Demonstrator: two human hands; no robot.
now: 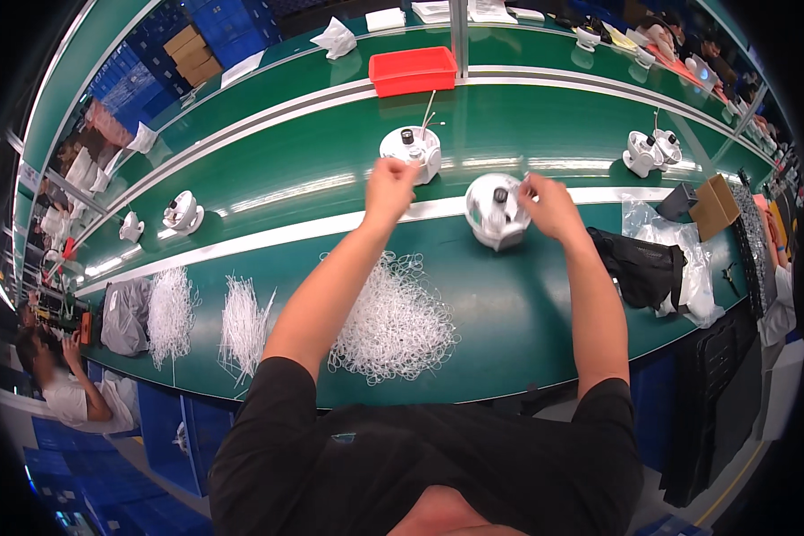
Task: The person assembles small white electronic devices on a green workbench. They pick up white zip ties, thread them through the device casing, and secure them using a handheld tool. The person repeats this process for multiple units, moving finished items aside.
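Note:
My left hand is closed, its fingertips at the near edge of a white dome camera with a black lens and thin wires rising from it. That camera stands on the green belt. Closer to me, a second white dome camera, smeared by motion, is tilted so its open face and black lens show. My right hand pinches its right rim. On the table before me lies a big heap of looped white cable ties, left of my right arm. Farther left are a bundle of straight white ties and another white pile.
More white cameras stand along the belt at left, and others at right. A red tray sits beyond the belt. A black bag, clear plastic and a cardboard box lie right. A person sits far left.

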